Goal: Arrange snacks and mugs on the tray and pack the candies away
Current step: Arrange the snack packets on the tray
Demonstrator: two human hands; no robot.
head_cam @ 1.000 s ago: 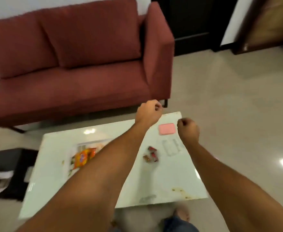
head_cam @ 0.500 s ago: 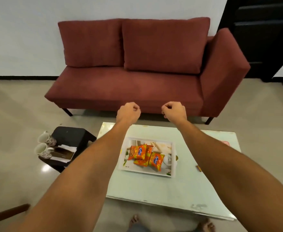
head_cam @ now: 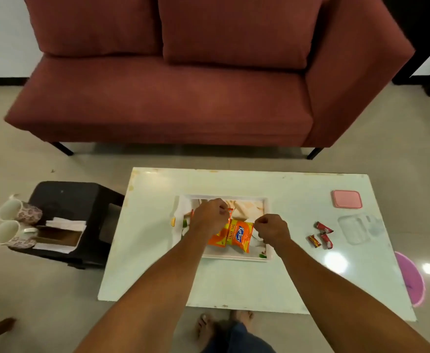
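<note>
A white printed tray [head_cam: 268,205] lies in the middle of the white coffee table [head_cam: 158,250]. Orange snack packets [head_cam: 239,236] lie in it. My left hand [head_cam: 210,216] and my right hand [head_cam: 272,229] hover over the tray as closed fists, with nothing seen in either. Three red wrapped candies [head_cam: 322,235] lie on the table right of the tray. A clear plastic box [head_cam: 356,229] sits beyond them, its pink lid [head_cam: 347,199] farther back. Two floral mugs [head_cam: 15,225] lie on their sides on a black stool [head_cam: 66,200] left of the table.
A dark red sofa [head_cam: 183,72] stands behind the table. White papers and a brown cardboard piece [head_cam: 58,235] lie on the stool beside the mugs. A pink round object [head_cam: 412,278] sits on the floor at the table's right edge. My bare feet [head_cam: 221,324] are at its front edge.
The view swung from the table's right side to facing the sofa, then tilted down. Both fists came down from in front of the sofa to over the tray.
</note>
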